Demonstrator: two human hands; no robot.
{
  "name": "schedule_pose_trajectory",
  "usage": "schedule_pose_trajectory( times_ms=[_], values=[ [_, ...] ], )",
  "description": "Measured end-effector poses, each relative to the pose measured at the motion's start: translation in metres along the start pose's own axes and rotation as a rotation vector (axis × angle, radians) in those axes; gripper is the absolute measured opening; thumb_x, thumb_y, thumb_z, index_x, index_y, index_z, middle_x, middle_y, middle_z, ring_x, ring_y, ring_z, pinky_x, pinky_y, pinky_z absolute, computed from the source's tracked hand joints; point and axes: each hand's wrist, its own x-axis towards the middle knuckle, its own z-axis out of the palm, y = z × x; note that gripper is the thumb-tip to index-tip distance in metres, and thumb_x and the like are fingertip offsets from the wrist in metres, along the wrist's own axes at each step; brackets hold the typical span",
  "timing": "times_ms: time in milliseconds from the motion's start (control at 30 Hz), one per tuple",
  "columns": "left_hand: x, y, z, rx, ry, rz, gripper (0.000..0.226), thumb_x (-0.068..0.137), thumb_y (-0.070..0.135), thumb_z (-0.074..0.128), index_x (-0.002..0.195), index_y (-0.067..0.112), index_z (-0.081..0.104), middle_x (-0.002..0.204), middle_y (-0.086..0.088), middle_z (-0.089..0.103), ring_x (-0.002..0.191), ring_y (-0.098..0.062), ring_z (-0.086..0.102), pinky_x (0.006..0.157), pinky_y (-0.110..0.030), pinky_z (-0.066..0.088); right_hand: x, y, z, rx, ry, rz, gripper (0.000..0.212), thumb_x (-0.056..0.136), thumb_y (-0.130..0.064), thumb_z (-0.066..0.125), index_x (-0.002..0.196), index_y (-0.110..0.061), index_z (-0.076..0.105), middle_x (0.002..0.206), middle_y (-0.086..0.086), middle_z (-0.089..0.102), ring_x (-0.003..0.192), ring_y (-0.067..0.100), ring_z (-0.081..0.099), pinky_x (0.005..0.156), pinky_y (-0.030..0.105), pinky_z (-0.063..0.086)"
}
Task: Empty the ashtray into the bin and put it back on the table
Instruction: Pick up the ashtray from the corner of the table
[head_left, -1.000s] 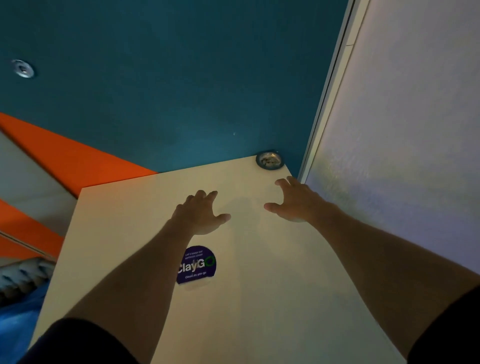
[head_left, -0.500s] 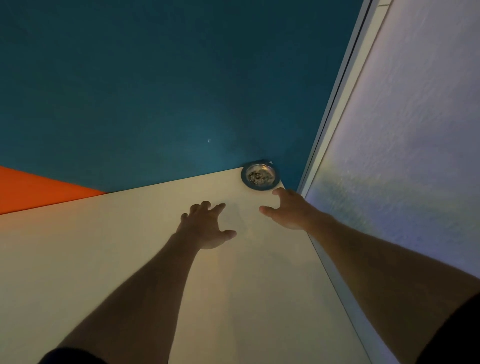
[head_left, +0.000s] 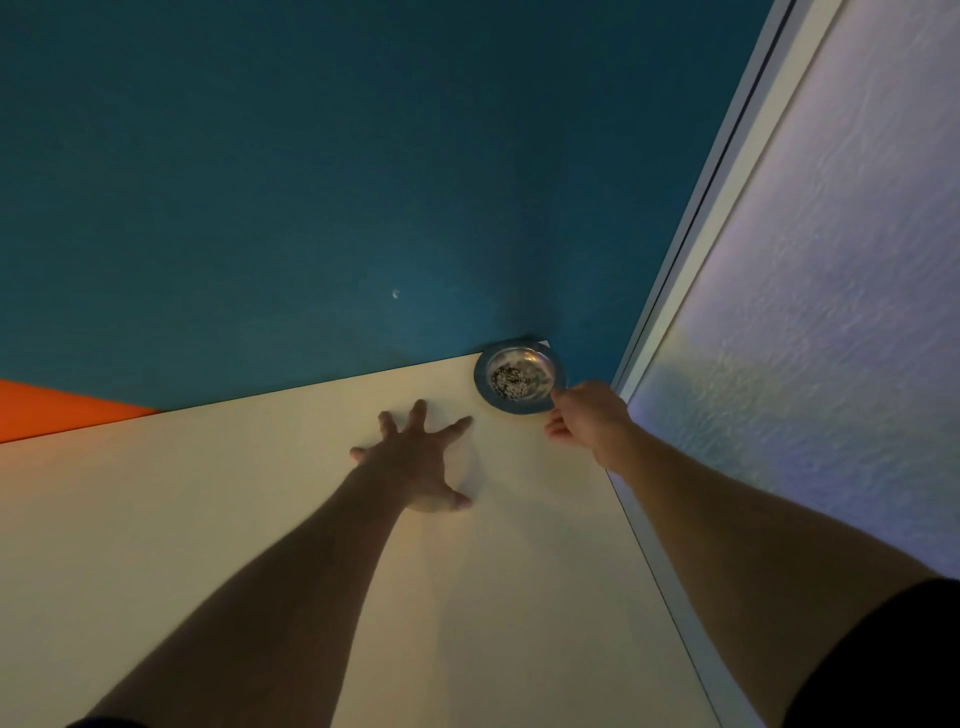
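Observation:
A round metal ashtray (head_left: 519, 375) with grey ash and butts in its bowl sits at the far right corner of the cream table (head_left: 260, 519). My right hand (head_left: 587, 421) is at the ashtray's near right rim, fingers curled and pinching the edge. To the left, my left hand (head_left: 415, 467) hovers low over the table with its fingers spread wide, holding nothing, a hand's width from the ashtray. No bin is in view.
A teal wall (head_left: 363, 182) rises just behind the table's far edge, with an orange panel (head_left: 52, 410) at the left. A frosted white window with a pale frame (head_left: 701, 208) runs along the table's right edge, close to the ashtray.
My right hand has moved forward and closed on the ashtray's rim. My left hand has slid forward and spread its fingers. The view has moved closer to the table's corner.

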Motion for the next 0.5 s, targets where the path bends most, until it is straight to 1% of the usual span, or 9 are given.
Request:
schedule_pose_trajectory(
  times_ms=[33,67,167,233,267,367,500],
  values=[
    [0.001,0.0,0.001,0.0,0.001,-0.002,0.107,0.068,0.069,0.07,0.147,0.056,-0.002,0.164,-0.002,-0.013,0.146,-0.046,-0.007,0.103,-0.076,0.027,0.003,-0.001,0.001,0.05,0.001,0.013,0.025,0.097,-0.019,0.057,0.11,0.002,0.059,0.089,0.019,0.071,0.069,0.023,0.072,0.061,0.032,0.061],
    [0.002,0.0,0.001,0.001,0.002,-0.004,0.108,0.068,0.069,0.07,0.146,0.056,-0.003,0.164,-0.001,-0.013,0.146,-0.046,-0.008,0.103,-0.076,0.027,0.006,-0.002,0.001,0.092,0.002,0.022,0.022,0.097,-0.017,0.057,0.109,0.001,0.058,0.087,0.019,0.072,0.067,0.023,0.072,0.059,0.031,0.06],
    [0.003,0.0,0.003,-0.004,0.009,-0.002,0.108,0.068,0.069,0.071,0.146,0.056,-0.003,0.164,-0.001,-0.012,0.146,-0.047,-0.008,0.103,-0.076,0.026,0.014,-0.006,0.002,0.165,0.019,0.042,0.009,0.096,-0.012,0.057,0.094,-0.003,0.058,0.088,0.018,0.071,0.067,0.023,0.073,0.065,0.035,0.062],
    [0.003,0.001,0.002,-0.009,0.011,-0.001,0.108,0.067,0.069,0.071,0.146,0.057,-0.002,0.164,0.0,-0.011,0.145,-0.047,-0.006,0.103,-0.076,0.027,0.018,-0.007,0.002,0.182,0.034,0.05,0.012,0.096,-0.009,0.056,0.084,-0.007,0.057,0.09,0.018,0.072,0.066,0.023,0.073,0.068,0.037,0.062],
    [0.004,0.001,0.002,-0.008,0.012,-0.002,0.108,0.067,0.069,0.071,0.146,0.057,-0.002,0.164,0.0,-0.01,0.145,-0.047,-0.006,0.103,-0.076,0.028,0.019,-0.008,0.003,0.184,0.04,0.049,0.012,0.095,-0.008,0.057,0.083,-0.007,0.057,0.09,0.019,0.072,0.066,0.023,0.073,0.068,0.038,0.062],
    [0.005,0.001,0.003,0.006,0.016,-0.004,0.108,0.066,0.07,0.071,0.146,0.056,-0.001,0.164,-0.001,-0.009,0.145,-0.047,-0.004,0.102,-0.075,0.029,0.022,-0.009,0.005,0.171,0.058,0.046,0.007,0.094,-0.007,0.059,0.089,-0.003,0.061,0.092,0.02,0.072,0.068,0.025,0.074,0.069,0.04,0.063],
    [0.006,0.002,0.003,-0.002,0.014,-0.015,0.109,0.065,0.069,0.072,0.146,0.056,0.0,0.163,-0.001,-0.008,0.145,-0.047,-0.004,0.102,-0.076,0.029,0.021,-0.01,0.005,0.192,0.068,0.053,0.006,0.092,-0.006,0.061,0.087,-0.005,0.06,0.097,0.019,0.072,0.071,0.024,0.074,0.062,0.036,0.063]
  ],
)
